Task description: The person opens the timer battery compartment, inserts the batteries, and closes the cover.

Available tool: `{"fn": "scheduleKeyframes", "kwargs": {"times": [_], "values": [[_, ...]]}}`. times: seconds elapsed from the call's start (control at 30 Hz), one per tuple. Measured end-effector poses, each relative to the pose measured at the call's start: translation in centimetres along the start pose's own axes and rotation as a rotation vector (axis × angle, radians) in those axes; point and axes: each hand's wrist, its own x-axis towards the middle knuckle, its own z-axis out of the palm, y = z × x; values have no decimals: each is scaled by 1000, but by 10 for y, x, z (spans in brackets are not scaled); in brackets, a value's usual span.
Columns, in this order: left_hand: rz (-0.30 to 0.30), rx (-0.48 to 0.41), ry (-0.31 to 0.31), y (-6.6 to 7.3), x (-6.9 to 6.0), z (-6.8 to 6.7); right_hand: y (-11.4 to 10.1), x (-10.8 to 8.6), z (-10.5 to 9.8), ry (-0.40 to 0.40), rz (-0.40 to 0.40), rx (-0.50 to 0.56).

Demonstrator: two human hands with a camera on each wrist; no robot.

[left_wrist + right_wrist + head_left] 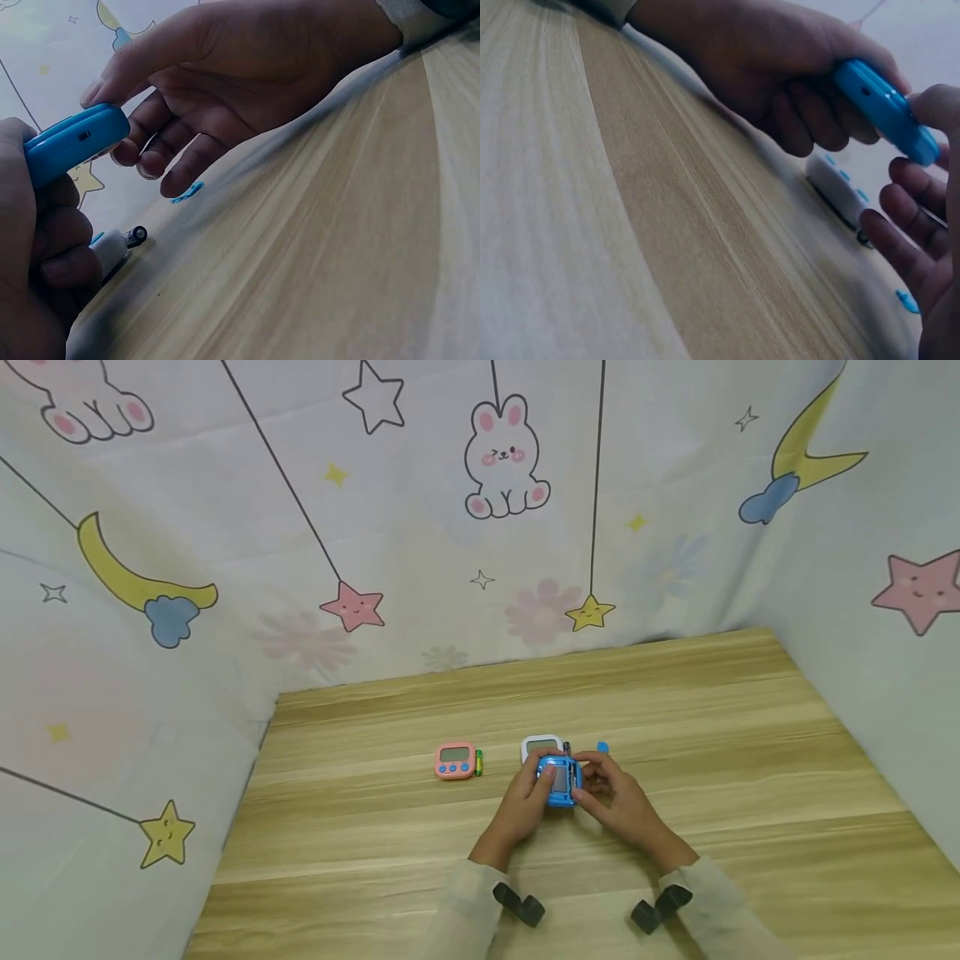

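At 5 o'clock from the white device (541,744), the blue device (561,802) sits gripped in the left hand (521,803), while the right hand (621,802) pinches its 3 o'clock edge between thumb and forefinger, where a slot (573,774) seems to show, though fingers partly hide it. It would pay to hold the blue device steady, press lightly there, and leave the small blue piece (603,747) at 2 o'clock within reach.
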Motion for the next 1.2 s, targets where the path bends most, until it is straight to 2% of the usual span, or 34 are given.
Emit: {"fn": "scheduleKeyframes", "kwargs": {"times": [0.2, 0.47, 0.73, 0.83, 0.93, 1.1, 1.2], "values": [[14, -27, -2, -2, -13, -4, -29, -8, 5, 11, 10, -16], [-5, -11, 11, 0, -14, -4, -26, -7, 5, 10, -22, 4], [-6, -30, -13, 34, -20, -11, -25, -6, -2, 16, -43, -43], [-15, -32, -21, 38, -19, -12, -26, -4, -6, 47, -33, -61], [-10, -31, -16, 38, -19, -12, -20, -3, -8, 71, -20, -68], [-13, -32, -21, 38, -17, -12, 15, -6, -9, 107, -7, -158], [-17, -39, -27, 38, -17, -12, 29, -7, -13, 135, 18, -208]]}}
